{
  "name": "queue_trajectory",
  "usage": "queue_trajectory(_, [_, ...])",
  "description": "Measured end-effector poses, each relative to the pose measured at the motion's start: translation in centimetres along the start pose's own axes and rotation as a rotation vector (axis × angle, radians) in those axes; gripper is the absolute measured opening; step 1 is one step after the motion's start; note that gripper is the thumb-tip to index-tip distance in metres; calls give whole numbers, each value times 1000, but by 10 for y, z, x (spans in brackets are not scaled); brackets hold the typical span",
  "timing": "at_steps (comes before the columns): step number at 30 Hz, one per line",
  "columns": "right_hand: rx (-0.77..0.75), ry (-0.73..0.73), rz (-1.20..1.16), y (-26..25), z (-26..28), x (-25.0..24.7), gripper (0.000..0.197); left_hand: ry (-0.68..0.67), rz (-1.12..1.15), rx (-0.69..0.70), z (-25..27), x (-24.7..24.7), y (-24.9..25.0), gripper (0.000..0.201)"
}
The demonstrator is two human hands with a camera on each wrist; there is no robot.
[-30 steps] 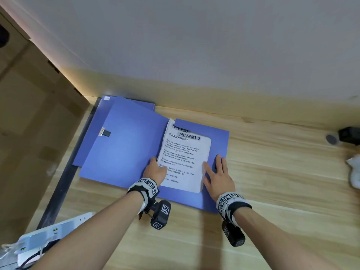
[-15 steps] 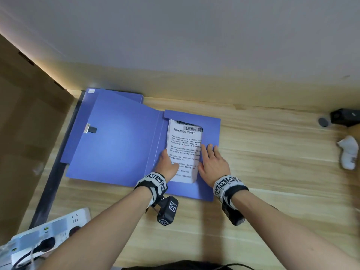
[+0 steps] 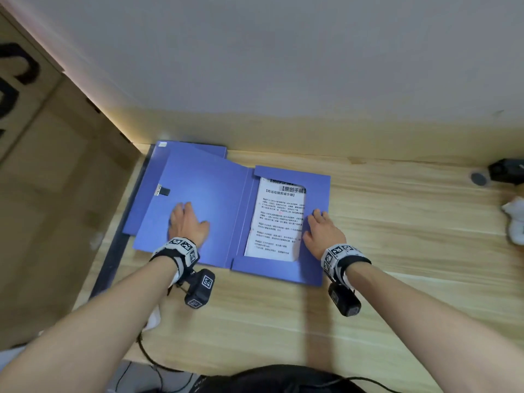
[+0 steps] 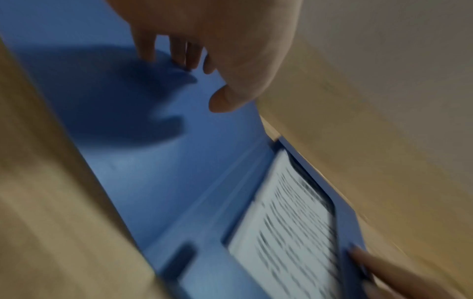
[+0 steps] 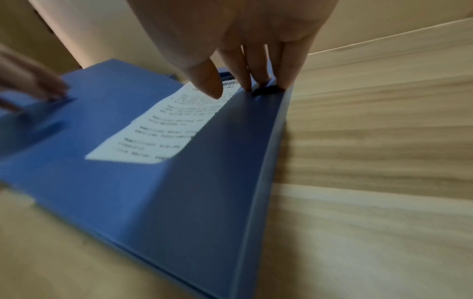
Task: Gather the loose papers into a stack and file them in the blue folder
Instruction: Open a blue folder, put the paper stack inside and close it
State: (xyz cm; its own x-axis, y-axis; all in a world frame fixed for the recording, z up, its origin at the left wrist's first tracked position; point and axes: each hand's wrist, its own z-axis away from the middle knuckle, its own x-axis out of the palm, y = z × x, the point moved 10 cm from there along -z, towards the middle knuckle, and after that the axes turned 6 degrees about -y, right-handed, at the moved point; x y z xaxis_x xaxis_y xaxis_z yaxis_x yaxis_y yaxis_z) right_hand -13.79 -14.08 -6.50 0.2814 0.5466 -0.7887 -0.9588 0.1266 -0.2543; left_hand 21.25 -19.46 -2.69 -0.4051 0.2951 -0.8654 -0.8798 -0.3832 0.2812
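Note:
The blue folder (image 3: 215, 199) lies open on the wooden desk. A stack of printed papers (image 3: 276, 219) sits in its right half, framed by the blue flaps at top, right and bottom. My left hand (image 3: 187, 222) lies with straight fingers on the open left cover (image 4: 143, 182). My right hand (image 3: 319, 229) rests flat on the right side flap (image 5: 230, 151), fingertips (image 5: 258, 81) at the flap's outer edge. The papers (image 5: 163, 125) show beside that flap. Neither hand grips anything.
A second blue folder (image 3: 181, 148) lies under the open cover at the back left. A brown cabinet (image 3: 56, 194) stands at the left. A black device (image 3: 507, 170) and a white crumpled thing (image 3: 514, 219) sit at the desk's far right. Bare desk (image 3: 411, 222) lies right of the folder.
Both hands have left the paper stack. My left hand moved left onto the open cover, my right hand moved right onto the side flap, and the papers now lie flat inside the flaps.

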Motion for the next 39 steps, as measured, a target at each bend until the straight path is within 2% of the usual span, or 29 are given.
queue_trajectory(2, [8, -1, -78, 3, 4, -8, 47, 19, -7, -187, -5, -25, -36, 78])
queue_trajectory(4, [29, -35, -134, 7, 10, -8, 48, -77, 32, -349, -3, -33, -62, 88])
queue_trajectory(6, [44, -66, -163, 10, 15, -2, 44, -160, 42, -413, 4, -35, -70, 91])
queue_trajectory(9, [53, -93, -171, 11, 25, 12, 46, -135, 113, -413, 12, -41, -64, 85])
queue_trajectory(11, [70, -93, -181, 14, 32, 20, 50, -48, 167, -351, 11, -50, -57, 71])
queue_trajectory(13, [77, -75, -199, 18, 35, 23, 54, 21, 212, -232, 11, -66, -43, 51])
queue_trajectory(15, [75, -76, -217, 22, 35, 24, 57, 34, 247, -93, 15, -81, -22, 30])
queue_trajectory(17, [60, -68, -223, 21, 35, 22, 55, 12, 345, 48, 24, -91, 3, 18])
queue_trajectory(19, [57, -59, -244, 22, 35, 19, 54, -61, 455, 172, 41, -92, 32, 20])
queue_trajectory(23, [41, -66, -291, 24, 38, 15, 60, -338, 571, 375, 92, -65, 101, 38])
queue_trajectory(25, [23, -19, -334, 25, 41, 7, 51, -407, 570, 425, 111, -47, 129, 46])
queue_trajectory(27, [18, 46, -405, 29, 45, -2, 49, -419, 506, 462, 123, -29, 149, 52])
queue_trajectory(29, [25, 80, -472, 37, 50, -7, 50, -347, 330, 514, 132, -15, 166, 50])
queue_trajectory(32, [1, 151, -619, 48, 53, -19, 37, -290, 111, 566, 143, 14, 186, 50])
queue_trajectory(36, [12, 176, -1006, 59, 61, -19, 38, -378, 65, 544, 139, 62, 195, 36])
queue_trajectory(39, [50, 190, -1044, 67, 57, -12, 32, -473, 134, 488, 120, 92, 185, 32])
